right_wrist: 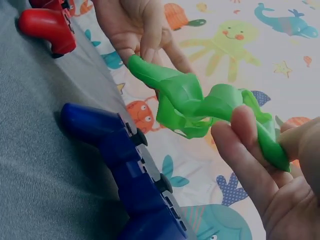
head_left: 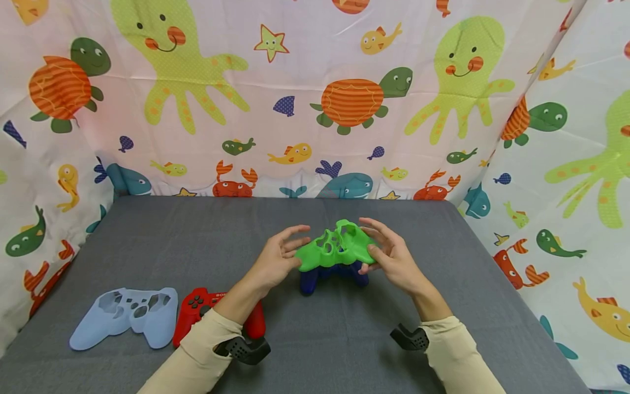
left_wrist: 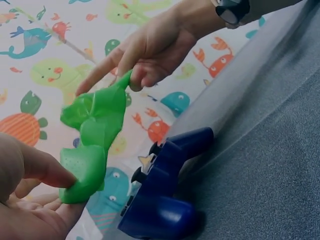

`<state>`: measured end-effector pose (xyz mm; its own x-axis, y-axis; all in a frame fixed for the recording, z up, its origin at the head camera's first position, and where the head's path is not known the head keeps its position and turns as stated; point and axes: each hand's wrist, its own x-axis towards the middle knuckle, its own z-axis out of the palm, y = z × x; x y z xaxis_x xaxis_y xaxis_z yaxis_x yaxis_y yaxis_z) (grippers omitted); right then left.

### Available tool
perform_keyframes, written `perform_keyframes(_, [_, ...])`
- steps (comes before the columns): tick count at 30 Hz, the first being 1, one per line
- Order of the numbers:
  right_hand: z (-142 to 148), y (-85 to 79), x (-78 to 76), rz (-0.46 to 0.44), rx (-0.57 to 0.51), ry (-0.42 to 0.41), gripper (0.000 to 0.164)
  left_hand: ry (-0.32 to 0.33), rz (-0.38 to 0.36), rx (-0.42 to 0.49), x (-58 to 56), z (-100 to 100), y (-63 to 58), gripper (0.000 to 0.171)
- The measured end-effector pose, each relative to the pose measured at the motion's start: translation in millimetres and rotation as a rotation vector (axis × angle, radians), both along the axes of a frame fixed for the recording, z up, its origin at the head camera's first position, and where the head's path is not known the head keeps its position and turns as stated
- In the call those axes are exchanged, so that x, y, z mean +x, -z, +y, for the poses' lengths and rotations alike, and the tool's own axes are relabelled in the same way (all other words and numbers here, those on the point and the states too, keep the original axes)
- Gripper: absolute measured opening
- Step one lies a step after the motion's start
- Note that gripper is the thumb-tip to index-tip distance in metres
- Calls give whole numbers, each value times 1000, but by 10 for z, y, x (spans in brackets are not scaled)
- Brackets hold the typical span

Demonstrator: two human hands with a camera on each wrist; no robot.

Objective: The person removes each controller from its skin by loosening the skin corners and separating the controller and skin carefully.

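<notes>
A bright green silicone controller cover (head_left: 337, 246), with cutouts through it, is held up between both hands. My left hand (head_left: 276, 260) pinches its left grip end between thumb and fingers. The other end is pinched by my right hand (head_left: 396, 257), its thumb on the upper face. In both wrist views the cover (left_wrist: 95, 125) looks soft and bent, raised off the table. Beneath it a dark blue game controller (right_wrist: 135, 170) lies on the cloth, its thumbsticks showing and apart from the cover. In the head view the cover hides most of this controller.
Left of the hands lies a red controller (head_left: 194, 312), partly hidden by my left forearm. Beside it a light blue controller cover (head_left: 123, 314) rests flat. Grey cloth (head_left: 334, 350) covers the table. A curtain (head_left: 305, 65) printed with sea animals hangs at the back and sides.
</notes>
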<state>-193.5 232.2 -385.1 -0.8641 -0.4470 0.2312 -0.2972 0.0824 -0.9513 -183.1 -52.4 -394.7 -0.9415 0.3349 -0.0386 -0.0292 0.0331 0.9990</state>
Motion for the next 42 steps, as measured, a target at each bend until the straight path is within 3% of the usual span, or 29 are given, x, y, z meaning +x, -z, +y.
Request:
perform_keyframes(7, [-16,2,-4,-6,-86,-55,63,59,-9,-90,-8,-10,27,81])
perform_keyframes(15, [-9,-11,9,111,-107,-85,59,190,-72,-113,-4,-22,39,84])
perform_keyframes(19, [-9,-33,17,170,-138,-81,60,205,-122,-114,-8,-14,21,77])
perform_keyframes(23, [-13,-64,33,187,-124,-58,61,179,-157,-38,-21,-11,10,57])
perform_keyframes(26, [-3,-79,41,189,-54,-29,58,156,-138,43,-26,-17,-3,50])
perform_keyframes(32, [37,-69,16,151,42,17,49,124,-54,160,-31,-45,-27,57])
perform_keyframes(39, [63,-38,-9,147,15,-9,59,86,70,33,-34,-87,-53,47])
perform_keyframes(42, [70,-34,-12,132,1,-35,65,93,84,15,-44,-95,-47,47])
